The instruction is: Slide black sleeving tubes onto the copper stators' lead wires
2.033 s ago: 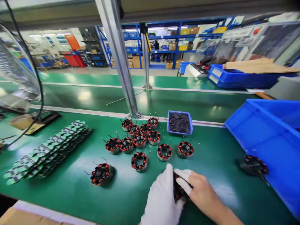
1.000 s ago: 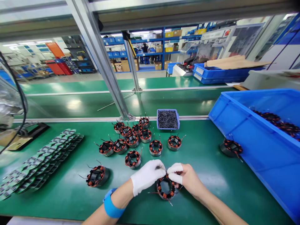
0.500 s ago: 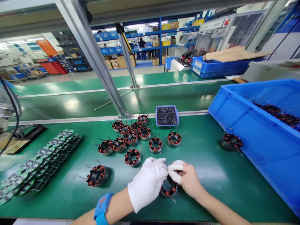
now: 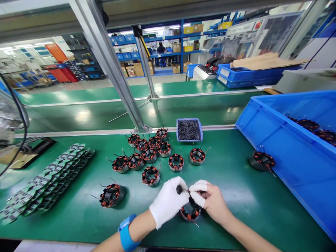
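Observation:
A motor stator (image 4: 191, 212) with copper windings and a black core lies on the green bench below my hands. My left hand (image 4: 170, 196), in a white glove, has its fingers curled round a small black piece (image 4: 179, 189). Its thumb and fingertip meet at the stator's far rim. My right hand (image 4: 210, 198) wears white finger cots and pinches at the same spot, where a stator wire seems to be; the fingertips mostly hide it. A short wire end sticks out at the stator's near side.
Several stators (image 4: 149, 154) stand grouped beyond my hands; one tilted stator (image 4: 111, 196) lies left. A small bin (image 4: 189, 130) holds short black tubes. Green circuit boards (image 4: 49, 182) are stacked left. A large blue crate (image 4: 283, 164) with stators is right, another stator (image 4: 262, 161) beside it.
My left hand has turned, its fingers now curled so that the black piece shows. My right hand stays pinched at the stator's rim. The view has shifted slightly.

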`<act>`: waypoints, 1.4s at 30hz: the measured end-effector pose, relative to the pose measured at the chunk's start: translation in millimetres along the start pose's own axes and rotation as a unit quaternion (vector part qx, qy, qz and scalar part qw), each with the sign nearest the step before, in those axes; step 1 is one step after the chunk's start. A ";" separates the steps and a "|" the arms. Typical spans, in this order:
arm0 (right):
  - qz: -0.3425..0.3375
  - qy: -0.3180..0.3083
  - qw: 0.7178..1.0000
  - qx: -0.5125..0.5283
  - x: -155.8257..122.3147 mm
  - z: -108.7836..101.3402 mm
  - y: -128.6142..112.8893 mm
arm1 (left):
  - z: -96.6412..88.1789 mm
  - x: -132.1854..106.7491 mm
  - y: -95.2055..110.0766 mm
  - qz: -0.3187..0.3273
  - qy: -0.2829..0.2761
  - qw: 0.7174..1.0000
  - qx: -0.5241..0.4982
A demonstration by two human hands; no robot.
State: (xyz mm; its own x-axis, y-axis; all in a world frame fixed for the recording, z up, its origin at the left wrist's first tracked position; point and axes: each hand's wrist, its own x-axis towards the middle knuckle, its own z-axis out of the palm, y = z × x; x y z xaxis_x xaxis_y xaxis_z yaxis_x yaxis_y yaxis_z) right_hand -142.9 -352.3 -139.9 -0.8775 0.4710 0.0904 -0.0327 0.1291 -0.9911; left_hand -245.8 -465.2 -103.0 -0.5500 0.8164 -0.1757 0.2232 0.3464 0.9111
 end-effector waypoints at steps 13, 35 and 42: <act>0.094 0.143 0.977 0.129 18.1 -45.5 -2.3 | -45.1 11.0 27.2 0.221 -0.360 0.891 0.164; 0.187 0.047 0.981 -0.036 -25.4 -54.5 -0.4 | 7.1 6.7 1.5 0.093 -0.061 0.994 0.002; -0.025 0.126 0.978 -0.166 -15.6 -40.6 -9.7 | 5.9 14.9 18.2 0.156 -0.014 0.965 0.208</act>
State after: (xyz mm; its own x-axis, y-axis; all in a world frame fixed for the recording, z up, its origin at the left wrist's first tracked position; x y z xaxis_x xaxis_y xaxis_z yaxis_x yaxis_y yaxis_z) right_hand -109.5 -325.5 -127.8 -0.7317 0.6515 0.2006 0.1218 0.4144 -0.9019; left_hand -245.1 -444.1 -91.2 -0.3840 0.9209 0.0676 0.6818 0.2334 0.6934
